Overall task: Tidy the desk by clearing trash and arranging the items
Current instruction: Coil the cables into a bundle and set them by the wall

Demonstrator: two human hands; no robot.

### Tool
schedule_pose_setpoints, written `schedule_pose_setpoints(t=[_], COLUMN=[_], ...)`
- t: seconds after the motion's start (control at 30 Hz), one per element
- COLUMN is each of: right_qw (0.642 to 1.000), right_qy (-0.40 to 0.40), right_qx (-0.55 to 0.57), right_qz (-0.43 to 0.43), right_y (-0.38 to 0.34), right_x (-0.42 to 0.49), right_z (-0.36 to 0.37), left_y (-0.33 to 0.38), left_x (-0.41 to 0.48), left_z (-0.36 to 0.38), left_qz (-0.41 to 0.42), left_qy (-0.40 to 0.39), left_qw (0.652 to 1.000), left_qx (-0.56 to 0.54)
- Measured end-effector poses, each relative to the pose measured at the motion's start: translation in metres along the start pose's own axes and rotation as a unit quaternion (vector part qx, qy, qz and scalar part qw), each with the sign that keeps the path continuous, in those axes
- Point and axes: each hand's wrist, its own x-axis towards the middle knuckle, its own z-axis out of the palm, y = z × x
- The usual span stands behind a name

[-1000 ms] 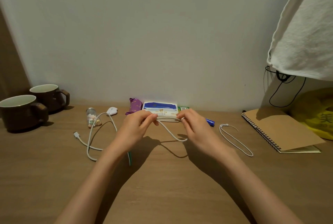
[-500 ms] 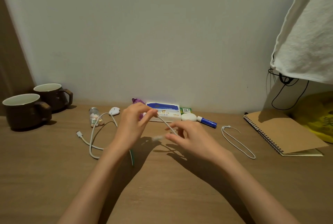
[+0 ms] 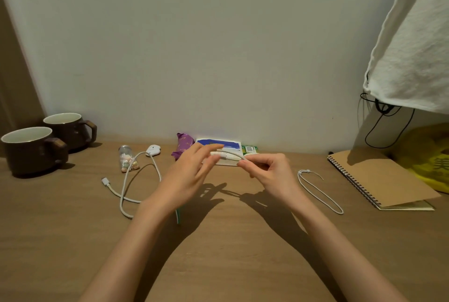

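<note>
Above the middle of the wooden desk (image 3: 218, 253), my right hand (image 3: 267, 173) pinches a short white cable (image 3: 230, 154). The cable is folded over and its plug ends point left. My left hand (image 3: 189, 173) is beside those ends with its fingers stretched out, the fingertips close to or touching the plugs. A longer white cable (image 3: 136, 180) lies looped on the desk to the left. To the right lies a thin white cord loop (image 3: 318, 190). A purple wrapper (image 3: 183, 146), a blue and white packet (image 3: 218, 143) and a green packet (image 3: 250, 149) sit against the wall.
Two brown mugs (image 3: 31, 151) (image 3: 70, 129) stand at the far left. A small glass bottle (image 3: 126, 158) and a white oval gadget (image 3: 153, 150) are near the long cable. A brown spiral notebook (image 3: 379, 177), a yellow bag (image 3: 432, 156) and a hanging white cloth (image 3: 413, 46) fill the right side.
Both hands pinched the short cable stretched between them. Now the cable is folded in my right hand, and my left hand has straightened its fingers.
</note>
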Motion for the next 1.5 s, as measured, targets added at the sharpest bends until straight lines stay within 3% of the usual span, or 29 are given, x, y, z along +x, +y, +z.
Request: schedule_pose_setpoints(t=[0.13,0.27,0.37,0.53,0.63,0.77,0.9,1.0,1.07,1.13,1.23,1.37,1.5], right_qw=[0.999,0.998,0.991,0.969,0.960,0.967,0.977,0.979,0.948,0.882,0.829,0.829,0.889], right_qy=[-0.016,-0.065,-0.132,-0.236,-0.262,-0.228,-0.177,-0.103,-0.048,-0.006,0.043,0.068,0.052], right_qx=[-0.027,-0.005,0.006,0.008,0.012,0.029,0.052,0.119,0.265,0.417,0.503,0.498,0.392], right_qz=[-0.017,0.003,0.022,0.078,0.093,0.113,0.108,0.129,0.172,0.218,0.242,0.247,0.230], right_y=[-0.002,-0.006,-0.009,-0.014,-0.016,-0.019,-0.015,-0.012,-0.014,-0.017,-0.018,-0.012,-0.010], right_x=[-0.003,-0.004,-0.004,-0.003,-0.001,0.000,0.003,0.005,0.008,0.011,0.011,0.007,0.003], right_z=[0.000,-0.001,-0.003,-0.008,-0.009,-0.004,-0.007,-0.008,-0.009,-0.011,-0.010,0.002,0.004], left_y=[-0.002,-0.004,-0.003,0.000,0.005,0.007,0.008,0.005,0.004,0.006,0.016,0.028,0.027], left_x=[0.000,0.002,0.003,0.001,0.001,0.001,-0.001,0.001,0.001,-0.001,0.000,-0.003,-0.007], left_z=[0.008,0.006,0.004,0.001,0.003,0.004,0.003,0.001,-0.003,-0.004,0.000,0.013,0.021], left_qz=[0.053,0.066,0.069,0.158,0.200,0.219,0.139,0.081,0.021,-0.039,-0.105,-0.096,-0.080], left_qy=[-0.040,-0.031,-0.014,0.059,0.031,0.049,0.069,0.114,0.146,0.157,0.175,0.136,0.104], left_qw=[0.995,0.997,0.998,0.973,0.951,0.938,0.982,0.990,0.989,0.985,0.964,0.967,0.984], left_qx=[0.079,-0.001,0.003,0.156,0.234,0.264,0.105,0.021,-0.022,-0.064,-0.169,-0.195,-0.119])
